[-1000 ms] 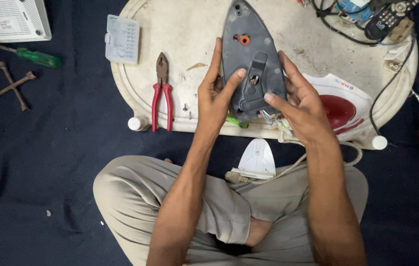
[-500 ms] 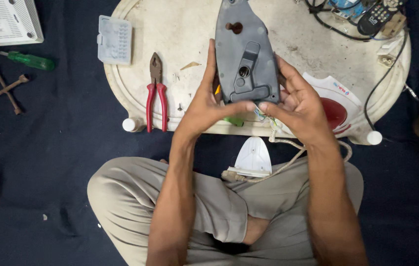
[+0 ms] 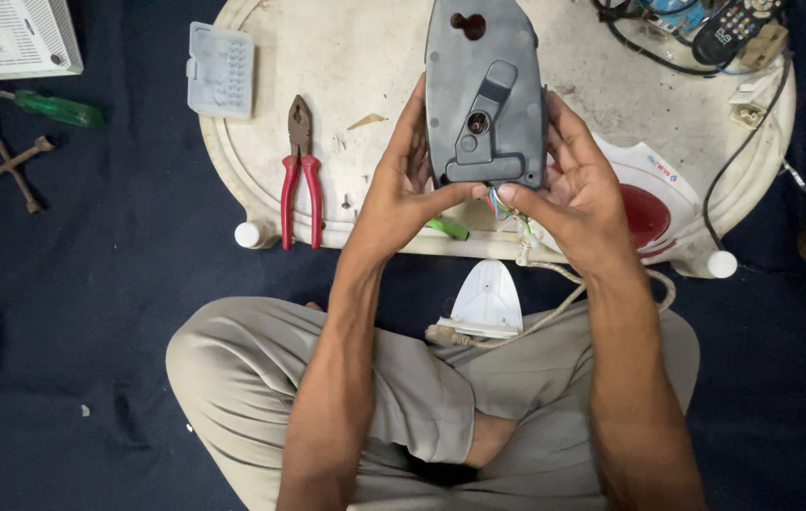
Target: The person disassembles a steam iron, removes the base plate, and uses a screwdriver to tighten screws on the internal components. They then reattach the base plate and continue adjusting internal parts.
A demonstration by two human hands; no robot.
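Note:
A grey pointed iron base (image 3: 483, 90) with its inner side up is held upright over the low white table (image 3: 365, 66). My left hand (image 3: 403, 194) grips its left edge, thumb reaching to the coloured wires (image 3: 507, 203) at its bottom end. My right hand (image 3: 578, 185) grips the right edge, thumb touching the same wires. Under my right hand lies the white and red iron cover (image 3: 654, 213). A white cord (image 3: 554, 317) runs down across my lap.
Red-handled pliers (image 3: 301, 175) and a pale blue plastic case (image 3: 220, 83) lie on the table's left. A green screwdriver (image 3: 53, 107), a cross wrench (image 3: 7, 166) and a white box (image 3: 10, 36) rest on the dark cloth. A white wedge piece (image 3: 486, 303) sits by my knees. Remote and cables (image 3: 725, 33) top right.
The grey base has been raised and shifted away from me. Both thumbs slid from its middle down to the wires at its bottom end.

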